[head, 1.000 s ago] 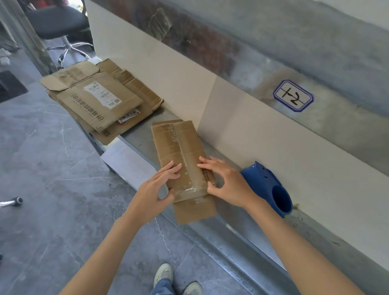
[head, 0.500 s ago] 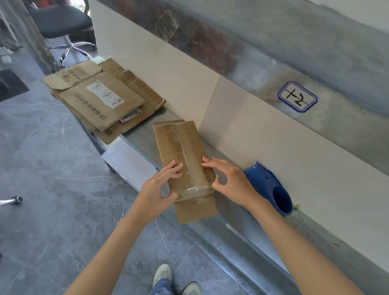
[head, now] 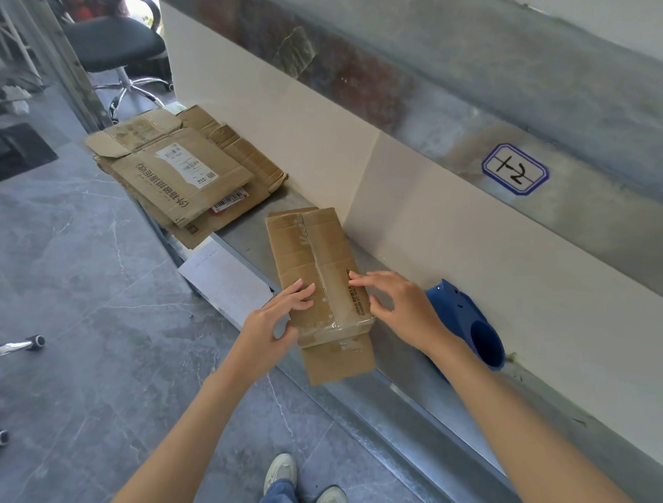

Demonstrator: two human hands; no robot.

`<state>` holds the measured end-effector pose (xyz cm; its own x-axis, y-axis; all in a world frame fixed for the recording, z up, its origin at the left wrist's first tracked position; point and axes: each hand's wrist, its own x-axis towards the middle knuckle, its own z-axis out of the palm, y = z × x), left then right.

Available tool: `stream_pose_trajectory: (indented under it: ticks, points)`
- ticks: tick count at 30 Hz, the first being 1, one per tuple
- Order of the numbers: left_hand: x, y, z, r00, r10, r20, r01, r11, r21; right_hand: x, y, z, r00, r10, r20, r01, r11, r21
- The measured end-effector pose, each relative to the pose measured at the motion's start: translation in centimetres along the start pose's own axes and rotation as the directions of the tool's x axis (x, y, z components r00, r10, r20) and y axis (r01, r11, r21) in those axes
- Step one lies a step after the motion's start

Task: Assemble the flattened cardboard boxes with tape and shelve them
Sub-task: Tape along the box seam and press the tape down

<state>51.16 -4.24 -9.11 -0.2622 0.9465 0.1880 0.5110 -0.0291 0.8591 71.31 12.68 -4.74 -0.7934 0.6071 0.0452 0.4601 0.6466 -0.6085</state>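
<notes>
A small brown cardboard box (head: 310, 258) lies on the grey metal ledge (head: 246, 244), its top seam covered by clear tape. My left hand (head: 270, 321) grips the box's near left edge, thumb underneath and fingers on top. My right hand (head: 399, 311) rests its fingertips on the taped top at the right side, near a printed code. One loose flap hangs over the ledge toward me. A stack of flattened cardboard boxes (head: 185, 176) lies farther left on the ledge. The blue tape dispenser (head: 467, 325) sits right of the box, against the wall.
A white sheet (head: 226, 284) hangs at the ledge's front edge. A cream wall panel (head: 437, 233) with a "1-2" label (head: 515, 169) rises behind. A black office chair (head: 114, 48) stands far left, chrome chair legs (head: 6, 351) on the grey floor. My shoes (head: 304, 486) are below.
My right hand's fingers have slid along the tape on the box top and lifted slightly. The left hand keeps its grip; the box has barely moved.
</notes>
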Motion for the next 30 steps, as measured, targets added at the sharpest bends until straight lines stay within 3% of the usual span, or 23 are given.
stream_pose_trajectory:
  ticks: [14,18,24,30]
  points:
    - [0.2,-0.3,1.0,0.989,0.078,-0.123,-0.080,0.997,-0.013,-0.9,1.2,2.3,0.991,0.025,-0.129,-0.023,1.000,0.022]
    - [0.5,-0.1,1.0,0.992,0.057,-0.116,-0.062,0.997,-0.043,-0.9,0.9,2.0,0.995,0.031,-0.095,-0.031,1.000,0.006]
    - [0.6,-0.1,0.4,0.999,0.036,-0.025,-0.038,0.996,-0.076,-0.9,0.5,0.8,0.996,0.045,0.076,-0.047,0.999,0.012]
    - [0.6,0.0,0.5,0.998,0.053,-0.020,-0.052,0.999,0.011,-1.0,0.3,1.0,0.999,0.032,0.037,-0.031,0.999,-0.011]
